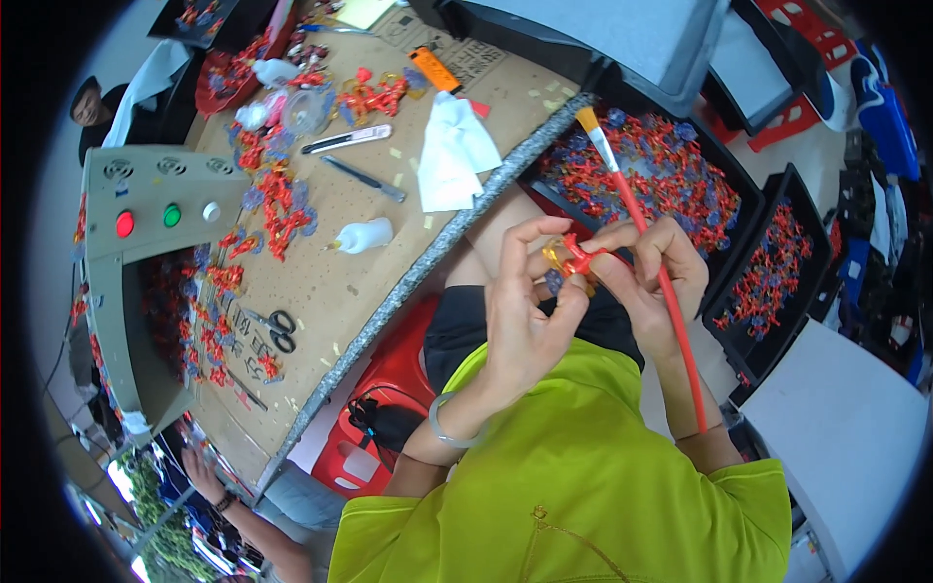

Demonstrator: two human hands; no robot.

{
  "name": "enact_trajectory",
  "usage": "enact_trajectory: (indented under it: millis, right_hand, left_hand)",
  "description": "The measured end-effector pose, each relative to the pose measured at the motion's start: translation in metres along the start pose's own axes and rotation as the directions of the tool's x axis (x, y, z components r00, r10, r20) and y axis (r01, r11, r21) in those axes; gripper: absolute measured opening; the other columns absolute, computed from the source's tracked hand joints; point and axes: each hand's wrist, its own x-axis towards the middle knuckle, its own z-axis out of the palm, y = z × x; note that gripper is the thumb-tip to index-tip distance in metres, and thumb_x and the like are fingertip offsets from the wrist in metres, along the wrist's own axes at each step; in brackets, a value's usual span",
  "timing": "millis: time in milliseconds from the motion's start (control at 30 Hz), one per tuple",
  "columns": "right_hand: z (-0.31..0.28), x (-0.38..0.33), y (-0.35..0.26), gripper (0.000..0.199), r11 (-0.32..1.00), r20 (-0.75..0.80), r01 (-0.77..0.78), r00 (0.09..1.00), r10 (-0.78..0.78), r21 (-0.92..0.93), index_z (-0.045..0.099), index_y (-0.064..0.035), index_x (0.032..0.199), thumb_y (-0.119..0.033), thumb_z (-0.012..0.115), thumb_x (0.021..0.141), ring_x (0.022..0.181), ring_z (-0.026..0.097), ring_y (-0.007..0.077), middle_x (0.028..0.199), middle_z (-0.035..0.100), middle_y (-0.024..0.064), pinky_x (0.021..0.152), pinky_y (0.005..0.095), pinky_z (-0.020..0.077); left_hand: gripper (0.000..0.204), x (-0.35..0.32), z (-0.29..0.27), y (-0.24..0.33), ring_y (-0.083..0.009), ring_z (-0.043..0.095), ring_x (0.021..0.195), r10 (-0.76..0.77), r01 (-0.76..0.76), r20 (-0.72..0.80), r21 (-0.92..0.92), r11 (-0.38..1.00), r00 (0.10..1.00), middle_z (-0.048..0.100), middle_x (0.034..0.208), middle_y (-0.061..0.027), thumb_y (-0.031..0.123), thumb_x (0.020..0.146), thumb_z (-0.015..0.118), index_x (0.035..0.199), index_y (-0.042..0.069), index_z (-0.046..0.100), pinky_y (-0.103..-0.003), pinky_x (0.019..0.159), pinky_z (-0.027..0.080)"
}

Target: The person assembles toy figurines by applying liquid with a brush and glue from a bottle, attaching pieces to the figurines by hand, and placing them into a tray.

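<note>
In front of my body, a small red plastic figure with yellow and purple parts is pinched between both hands. My left hand, a bangle at its wrist, steadies it with thumb and fingers, closed around the yellow and purple side. The thumb and fingertips of my right hand press on the red part. A paintbrush with a long red handle is also tucked in my right hand, its pale yellow bristles pointing up and away. Fingers partly hide the figure.
Left is a cardboard-covered table with a white squeeze bottle, scissors, a cutter, white cloth and a grey machine. Black trays of similar figures stand right. Another person's arm shows lower left.
</note>
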Motion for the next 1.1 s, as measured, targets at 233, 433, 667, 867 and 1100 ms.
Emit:
enact_trajectory:
  millis: [233,433,667,867,1100]
  right_hand:
    - [0.007,0.011,-0.005,0.029,0.988,0.144,-0.151,0.979,0.145,0.031,0.037,-0.0058,0.076,0.011,0.06,0.08,0.082,0.063,0.014,0.09,0.064,0.0204,0.071,0.0249,0.0529]
    - [0.027,0.023,-0.002,0.029,0.949,0.214,-0.277,0.946,0.243,0.15,0.037,-0.0077,0.076,0.008,0.061,0.081,0.081,0.063,0.0148,0.088,0.064,0.0192,0.072,0.026,0.0528]
    - [0.05,0.03,0.016,0.031,0.838,0.384,-0.378,0.896,0.223,0.393,0.034,-0.0105,0.078,0.003,0.061,0.084,0.082,0.063,0.0161,0.091,0.065,0.0212,0.058,0.0205,0.0497]
    - [0.063,0.034,0.012,0.017,0.942,0.447,-0.234,0.888,0.106,0.241,0.044,-0.0069,0.08,0.0,0.058,0.087,0.104,0.059,0.0242,0.096,0.066,0.0195,0.086,0.0357,0.049]
    - [0.056,0.036,-0.009,0.037,0.985,0.2,0.071,0.979,-0.039,-0.154,0.057,0.0064,0.111,-0.026,0.046,0.097,0.087,0.062,0.0209,0.086,0.068,0.0157,0.084,0.0347,0.0465]
  left_hand:
    - [0.043,-0.005,-0.018,0.007,-0.0119,0.063,0.085,-0.019,0.019,0.009,-0.019,1.0,1.0,0.066,0.093,-0.0113,-0.005,0.082,0.056,0.121,0.003,0.038,-0.025,0.072,0.052]
    - [0.041,-0.013,-0.04,0.01,-0.017,0.062,0.096,-0.074,0.09,0.06,-0.339,0.936,0.995,0.063,0.104,-0.0135,0.001,0.088,0.055,0.125,0.001,0.036,-0.031,0.081,0.053]
    - [0.048,-0.016,-0.083,0.003,-0.0258,0.06,0.104,-0.123,0.385,0.392,-0.711,0.589,0.912,0.053,0.119,-0.0166,0.019,0.095,0.052,0.133,-0.002,0.032,-0.041,0.088,0.052]
    - [0.051,-0.025,-0.097,0.007,-0.0233,0.059,0.106,-0.058,0.239,0.295,-0.627,0.741,0.954,0.053,0.121,-0.0154,0.014,0.09,0.06,0.132,-0.005,0.037,-0.038,0.09,0.051]
    - [0.049,-0.032,-0.1,-0.007,-0.0174,0.051,0.114,-0.097,0.089,0.009,-0.488,0.868,0.995,0.052,0.122,-0.0113,0.002,0.083,0.066,0.127,-0.007,0.045,-0.033,0.09,0.051]
